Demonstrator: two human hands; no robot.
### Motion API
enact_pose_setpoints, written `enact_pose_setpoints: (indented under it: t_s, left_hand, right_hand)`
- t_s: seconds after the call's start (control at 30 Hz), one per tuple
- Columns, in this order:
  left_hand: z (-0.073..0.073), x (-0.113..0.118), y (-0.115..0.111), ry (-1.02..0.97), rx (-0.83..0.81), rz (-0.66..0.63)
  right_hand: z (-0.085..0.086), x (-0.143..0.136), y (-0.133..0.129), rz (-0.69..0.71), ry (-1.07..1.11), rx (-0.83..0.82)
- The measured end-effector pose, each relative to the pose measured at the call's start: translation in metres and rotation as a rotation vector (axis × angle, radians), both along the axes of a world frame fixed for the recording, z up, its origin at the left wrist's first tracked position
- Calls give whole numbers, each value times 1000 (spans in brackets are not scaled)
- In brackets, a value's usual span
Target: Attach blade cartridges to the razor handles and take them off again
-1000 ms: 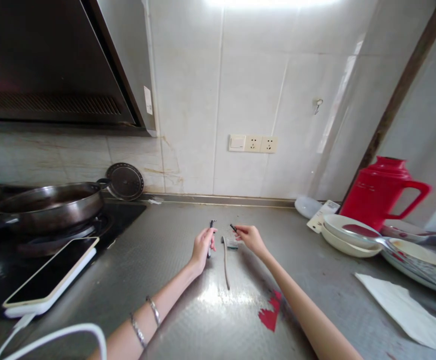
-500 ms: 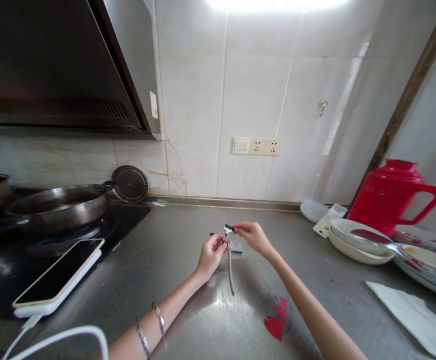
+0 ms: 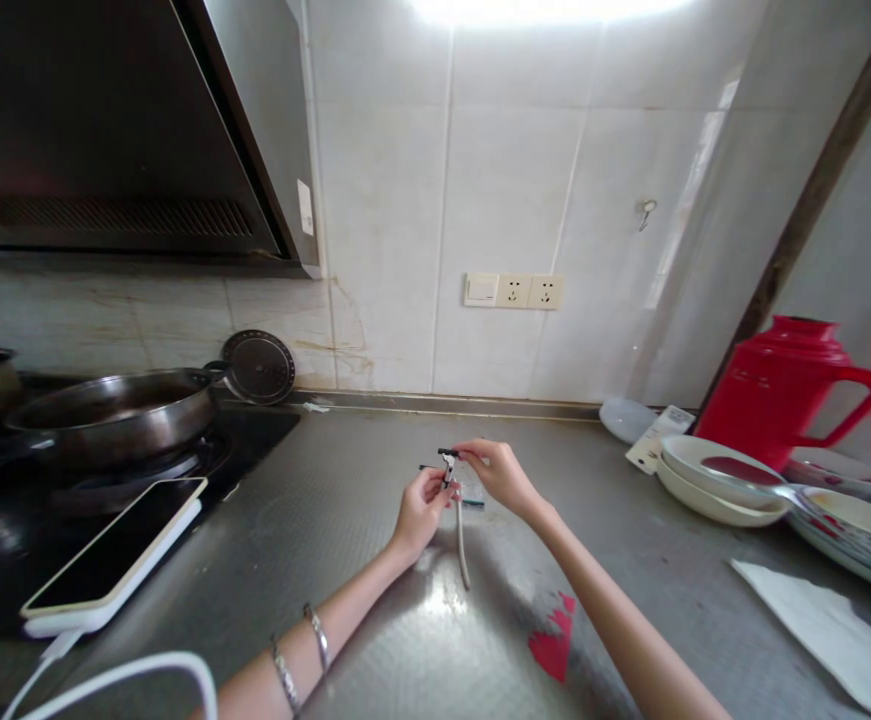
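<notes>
My left hand [image 3: 420, 512] is closed, its thumb and fingertips pinching a small black-and-silver T-shaped piece [image 3: 448, 468] above the counter. A short black end pokes out beyond its fingers on the left. From beside these fingertips a thin grey-beige cord-like strip [image 3: 462, 550] hangs down. The black top bar of the piece is pinched at its right end by my right hand [image 3: 501, 475]. The piece is too small for me to tell its kind. Just behind the strip lies a small clear packet [image 3: 474, 497] with a dark edge, partly covered by the hands.
On the left, a pan [image 3: 120, 412] sits on the black stove, with a phone [image 3: 124, 545] on a white block in front. Bowls [image 3: 720, 480], a red thermos [image 3: 772, 395] and a white paper [image 3: 817, 620] occupy the right. A red patch [image 3: 553, 645] marks the metal counter [image 3: 375, 640].
My right hand has shifted slightly left and up, turning the black top bar nearly level. The piece now stands more upright in my left hand, which has barely moved.
</notes>
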State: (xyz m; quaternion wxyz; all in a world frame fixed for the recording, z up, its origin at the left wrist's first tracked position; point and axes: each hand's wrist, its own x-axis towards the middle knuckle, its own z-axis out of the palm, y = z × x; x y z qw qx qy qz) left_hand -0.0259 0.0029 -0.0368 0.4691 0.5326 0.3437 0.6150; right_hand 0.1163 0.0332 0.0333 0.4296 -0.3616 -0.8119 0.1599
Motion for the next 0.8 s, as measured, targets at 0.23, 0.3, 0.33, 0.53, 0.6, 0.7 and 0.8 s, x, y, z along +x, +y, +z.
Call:
enact_pose_setpoints:
  t_s: [0.23, 0.3, 0.33, 0.53, 0.6, 0.7, 0.8]
  left_hand:
    - [2, 1, -2, 3, 8, -15]
    - [1, 1, -2, 6, 14, -16]
    - [1, 1, -1, 7, 16, -15]
    - [1, 1, -1, 2, 5, -19]
    - [2, 1, -2, -2, -1, -15]
    - [3, 2, -2, -19, -19, -8]
    - [3, 3, -3, -41, -40, -17]
  right_hand:
    - [1, 0, -1, 2, 4, 5]
    - [1, 1, -1, 0, 5, 3]
    - [1, 1, -1, 2, 4, 3]
    - [1, 2, -3, 17, -7, 27]
    - [1, 2, -3, 16, -2, 33]
    - [1, 1, -3, 12, -3, 31]
    - [1, 0, -3, 3, -10, 24]
